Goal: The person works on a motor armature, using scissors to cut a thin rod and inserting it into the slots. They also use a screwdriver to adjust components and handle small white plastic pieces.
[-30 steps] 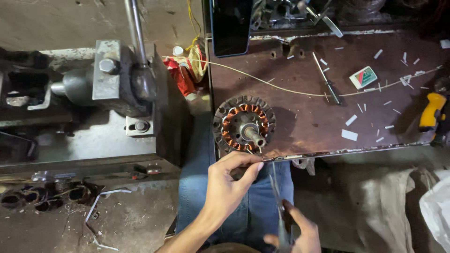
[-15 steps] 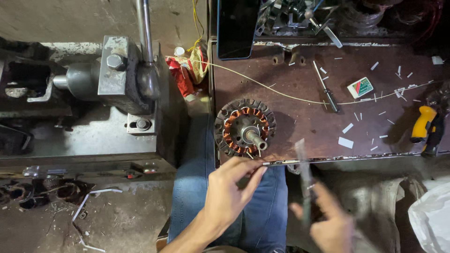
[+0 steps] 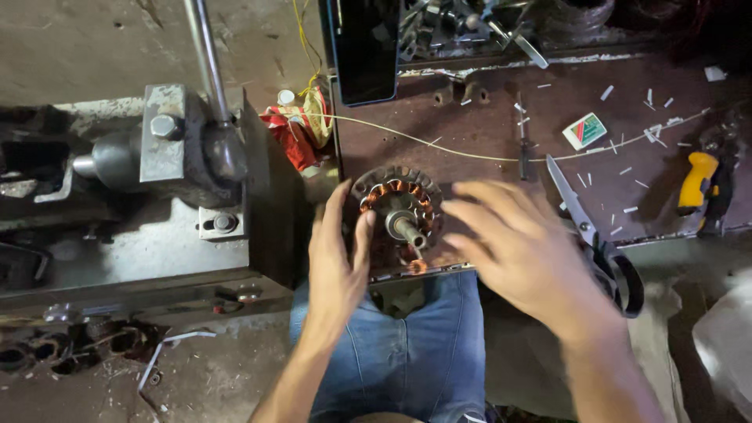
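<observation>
A round motor stator [image 3: 397, 210] with copper windings and a steel shaft stands on the near edge of a rusty brown metal table [image 3: 501, 125]. My left hand [image 3: 337, 258] rests against its left side, thumb on the windings. My right hand [image 3: 521, 254] hovers just right of it, fingers spread and blurred, holding nothing. A pair of scissors [image 3: 595, 239] with black handles lies on the table edge, just right of my right hand.
A grey bench vise [image 3: 184, 149] stands to the left. A dark phone [image 3: 366, 47], a screwdriver [image 3: 522, 137], a small green and white box [image 3: 584, 130], a yellow-handled tool [image 3: 695, 182] and white paper strips lie on the table. A thin cord [image 3: 470, 153] crosses it. My jeans show below.
My right hand has set the scissors down on the table edge and moved toward the stator. My left hand has risen from below the stator to its left side.
</observation>
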